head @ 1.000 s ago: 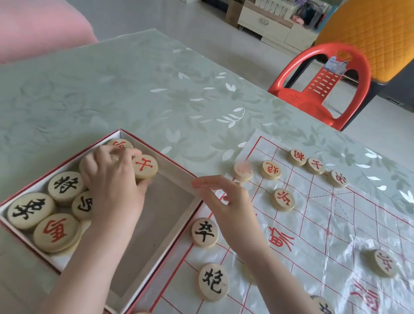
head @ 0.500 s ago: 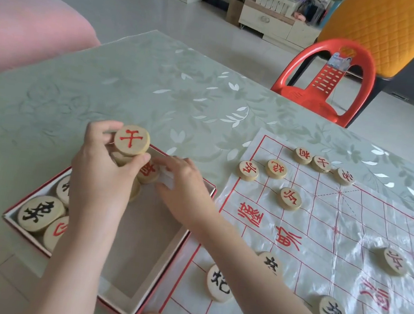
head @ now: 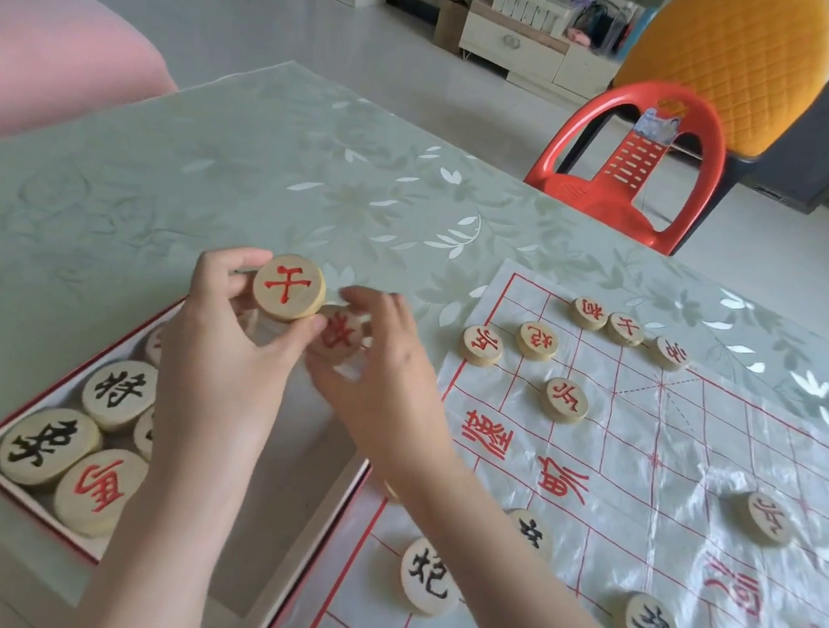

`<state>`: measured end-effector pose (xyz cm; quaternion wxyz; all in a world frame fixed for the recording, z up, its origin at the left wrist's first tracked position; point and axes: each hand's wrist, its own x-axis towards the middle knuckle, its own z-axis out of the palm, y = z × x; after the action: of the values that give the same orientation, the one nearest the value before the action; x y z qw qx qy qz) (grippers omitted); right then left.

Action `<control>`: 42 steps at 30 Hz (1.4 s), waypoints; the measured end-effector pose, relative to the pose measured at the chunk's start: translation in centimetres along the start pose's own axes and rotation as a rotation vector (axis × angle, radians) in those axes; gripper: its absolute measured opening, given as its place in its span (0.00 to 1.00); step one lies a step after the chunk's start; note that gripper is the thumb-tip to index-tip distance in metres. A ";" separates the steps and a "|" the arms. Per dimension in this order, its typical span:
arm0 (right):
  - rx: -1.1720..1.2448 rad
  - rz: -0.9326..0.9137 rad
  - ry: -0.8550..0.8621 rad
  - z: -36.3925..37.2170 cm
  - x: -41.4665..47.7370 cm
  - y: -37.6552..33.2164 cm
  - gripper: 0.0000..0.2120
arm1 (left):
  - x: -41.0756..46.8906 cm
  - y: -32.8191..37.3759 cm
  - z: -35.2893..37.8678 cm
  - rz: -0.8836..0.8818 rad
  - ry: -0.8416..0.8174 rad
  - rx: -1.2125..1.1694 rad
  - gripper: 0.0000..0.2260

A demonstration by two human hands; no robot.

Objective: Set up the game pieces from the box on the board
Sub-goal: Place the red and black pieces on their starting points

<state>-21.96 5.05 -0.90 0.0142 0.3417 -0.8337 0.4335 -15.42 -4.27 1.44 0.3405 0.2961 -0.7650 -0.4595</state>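
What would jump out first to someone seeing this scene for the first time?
Two hands meet above the open box: the left hand grips a red-lettered wooden disc, the right hand pinches a second disc. To their right lies a shiny board dotted with placed discs, a red chair beyond.

A red plastic chair [head: 596, 200] is standing on the pale floor [head: 259, 22] beyond the green leaf-patterned worktop [head: 201, 176]. A yellow quilted chair back [head: 731, 55] is showing behind it, a low white cabinet [head: 530, 50] is sitting farther off, and pink upholstery [head: 45, 44] is filling the left.
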 end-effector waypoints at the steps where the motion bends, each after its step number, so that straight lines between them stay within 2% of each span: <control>1: 0.064 0.058 0.028 -1.3 -0.3 0.3 0.24 | -0.3 0.3 0.4 0.004 -0.014 -0.006 0.24; 10: 0.176 0.378 0.248 -12.9 -3.9 8.7 0.24 | -4.5 3.8 5.8 0.024 -0.218 -0.091 0.22; 20: 0.017 0.567 0.484 -24.8 -4.5 19.0 0.27 | -10.1 6.6 10.8 0.131 -0.450 -0.054 0.23; 25: -0.066 0.651 0.492 -27.3 -5.1 22.9 0.29 | -11.4 7.1 12.3 0.136 -0.507 -0.049 0.23; 33: -0.133 0.751 0.511 -29.9 -5.0 25.2 0.27 | -12.8 7.2 13.6 0.167 -0.559 -0.070 0.22; 36: -0.152 0.769 0.472 -30.0 -4.7 25.8 0.28 | -12.9 7.2 13.7 0.157 -0.558 -0.068 0.22; 40: -0.293 0.820 0.366 -29.6 -4.8 26.2 0.28 | -12.9 7.1 13.9 0.158 -0.562 -0.052 0.23; 42: -0.338 0.832 0.398 -29.1 -5.0 25.4 0.26 | -12.9 7.1 13.9 0.160 -0.563 -0.051 0.23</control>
<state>-40.82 39.08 -2.44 0.0542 -0.1169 -0.9393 0.3179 -19.81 15.40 -0.18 0.1572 0.0871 -0.8386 -0.5143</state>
